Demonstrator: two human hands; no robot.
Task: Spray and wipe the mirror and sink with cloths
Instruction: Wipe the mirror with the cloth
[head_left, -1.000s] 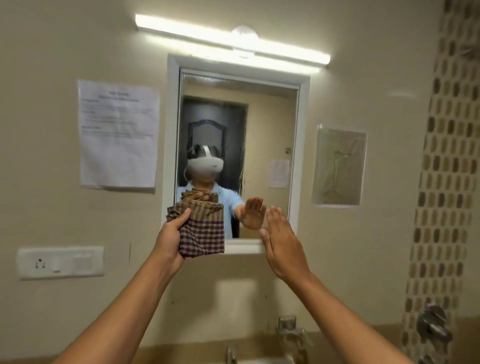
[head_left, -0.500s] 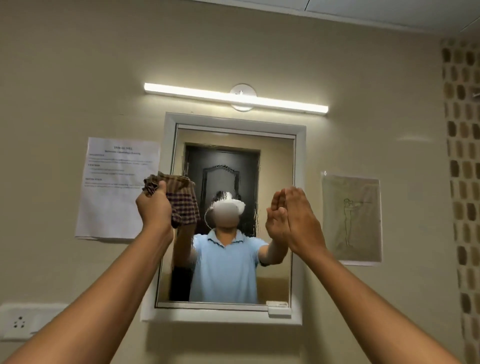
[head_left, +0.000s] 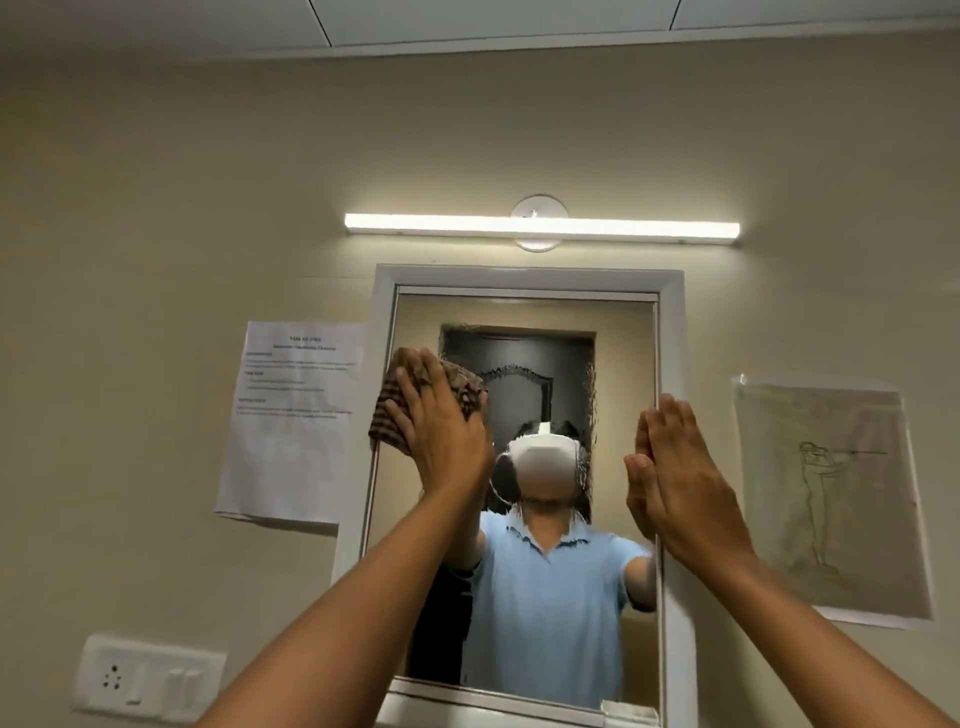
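Brown checked cloth (head_left: 415, 397) pressed flat on the wall mirror (head_left: 524, 364).

White frame goes all round the mirror, and the glass shows a person in a light blue shirt with both arms up. The left hand (head_left: 441, 421) lies on the cloth with its fingers straight and spread a little, pushing it against the upper left part of the glass, so the cloth's edge hangs over the left side of the frame. The right hand (head_left: 680, 478) is flat too, fingers straight and close together, touching the right edge of the glass and holding nothing. A long tube light (head_left: 540, 228) glows just above the mirror. A printed paper notice (head_left: 296, 421) is stuck on the wall to the left, a pencil drawing (head_left: 831, 499) to the right, and a white switch board (head_left: 148, 678) sits low on the left.
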